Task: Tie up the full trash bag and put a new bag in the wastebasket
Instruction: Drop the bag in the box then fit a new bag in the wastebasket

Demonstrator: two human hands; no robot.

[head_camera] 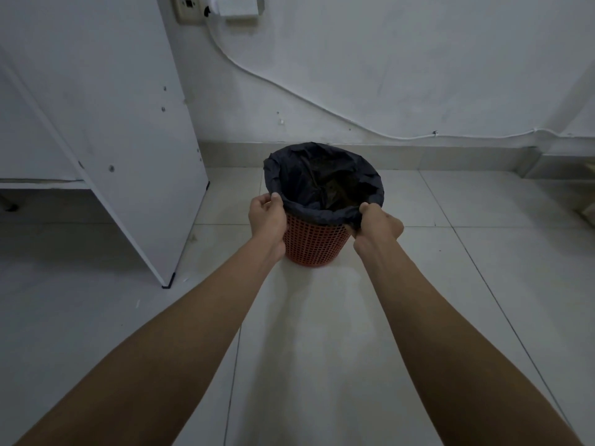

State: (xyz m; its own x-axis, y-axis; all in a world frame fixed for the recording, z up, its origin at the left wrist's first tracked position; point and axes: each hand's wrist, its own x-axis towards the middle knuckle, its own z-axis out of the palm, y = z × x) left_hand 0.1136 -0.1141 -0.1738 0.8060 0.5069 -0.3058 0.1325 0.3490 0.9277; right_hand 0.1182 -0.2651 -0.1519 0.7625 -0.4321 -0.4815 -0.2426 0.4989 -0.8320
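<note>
Wastebasket (317,244): orange mesh, upright on the tiled floor (354,349) near the wall (386,75). Trash bag (322,178): black, lining the basket, its edge folded over the rim. My left hand (267,218): fingers pinching the bag's folded edge at the near-left rim. My right hand (375,225): fingers pinching the edge at the near-right rim. White cabinet (128,123): standing to the left.

Both forearms bare to frame edge, no sleeves. Left hand (267,214) and right hand (376,225) ungloved, without rings.
</note>
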